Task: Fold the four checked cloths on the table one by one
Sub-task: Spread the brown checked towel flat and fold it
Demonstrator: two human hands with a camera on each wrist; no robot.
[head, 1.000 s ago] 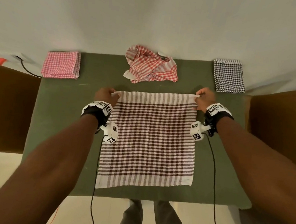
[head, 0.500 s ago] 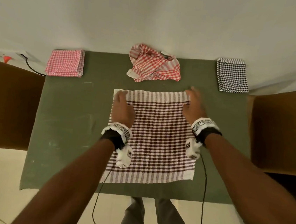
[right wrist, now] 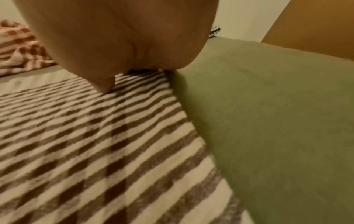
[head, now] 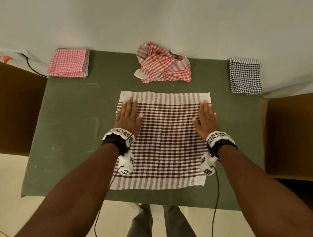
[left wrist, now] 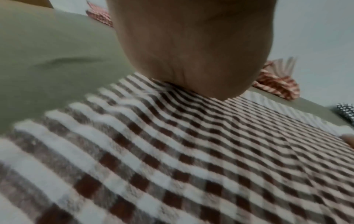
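Observation:
A brown-and-white checked cloth [head: 164,140] lies spread flat in the middle of the green table [head: 69,132]. My left hand [head: 128,113] lies flat on its far left part, fingers straight. My right hand [head: 206,118] lies flat on its far right part, near the edge. In the left wrist view the palm [left wrist: 191,50] presses the cloth [left wrist: 172,159]. The right wrist view shows the palm [right wrist: 118,37] on the cloth [right wrist: 95,144] by its right border. A crumpled red checked cloth [head: 162,66] sits at the back middle.
A folded pink checked cloth [head: 69,62] rests at the back left corner, a folded black checked cloth [head: 245,76] at the back right. Brown surfaces [head: 299,133] flank the table on both sides. A white wall stands behind. Cables hang from both wrists.
Both hands let go of the cloth's far corners and now lie flat on it, sliding toward me along its left and right sides.

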